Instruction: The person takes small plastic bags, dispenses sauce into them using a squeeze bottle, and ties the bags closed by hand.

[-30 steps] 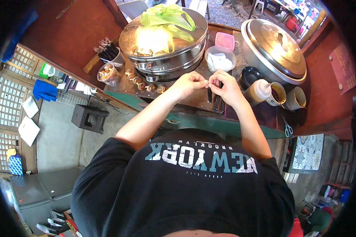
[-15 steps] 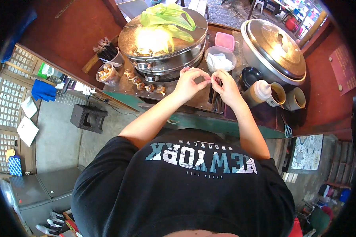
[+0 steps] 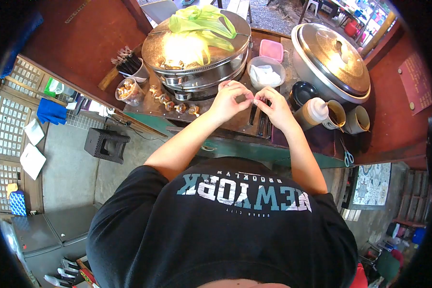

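Observation:
My left hand (image 3: 231,102) and my right hand (image 3: 273,104) meet fingertip to fingertip over the front of the wooden counter (image 3: 228,122). Each has thumb and forefinger pinched together; whatever lies between them is too small to make out. Just beyond them stands a clear tub (image 3: 252,82) with white plastic bags (image 3: 266,75) in it. Dark tongs (image 3: 262,122) lie below my right hand. To the left, several small tied bags of brown sauce (image 3: 180,108) sit in a row, near a clear plastic cup (image 3: 131,94) filled with similar bags.
A large lidded steel steamer (image 3: 201,79) carries green plastic bags (image 3: 204,24). Rightward are a big lidded pot (image 3: 300,60), a black bowl (image 3: 303,93), a squeeze bottle (image 3: 312,114), two sauce containers (image 3: 357,121) and scissors (image 3: 348,156). A pink lid (image 3: 271,50) lies behind the tub.
Both hands stay in nearly the same place, still pinching, with only a slight shift of the fingertips. The whole view has moved a little; the things on the counter are unchanged.

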